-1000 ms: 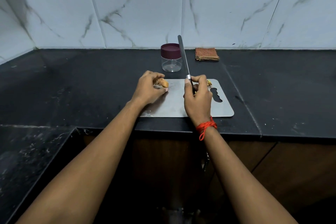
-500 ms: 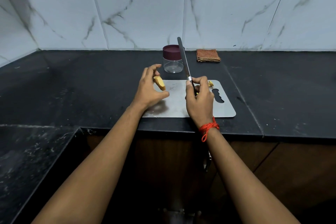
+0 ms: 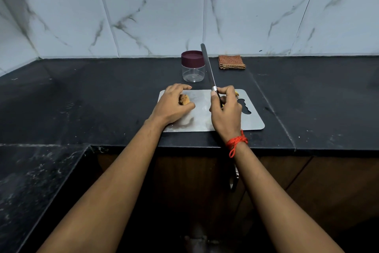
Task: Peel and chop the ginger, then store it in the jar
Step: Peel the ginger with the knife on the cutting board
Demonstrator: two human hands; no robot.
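Observation:
A steel cutting board (image 3: 202, 117) lies on the black counter. My left hand (image 3: 173, 105) curls over the board's left part and holds a brown piece of ginger (image 3: 184, 99) between thumb and fingers. My right hand (image 3: 226, 109) grips the handle of a knife (image 3: 208, 68), whose blade points up and away towards the wall. A small yellow bit of ginger (image 3: 236, 93) peeks out behind my right hand. Behind the board stands a clear jar (image 3: 193, 66) with a maroon lid on it.
A folded brown checked cloth (image 3: 231, 62) lies near the tiled wall, right of the jar. The black counter (image 3: 102, 96) stretches left and right of the board. A lower dark surface (image 3: 30, 181) drops away at the front left.
My left hand has turned the ginger in its fingers and lowered it back towards the board. My right hand and the knife have stayed almost still.

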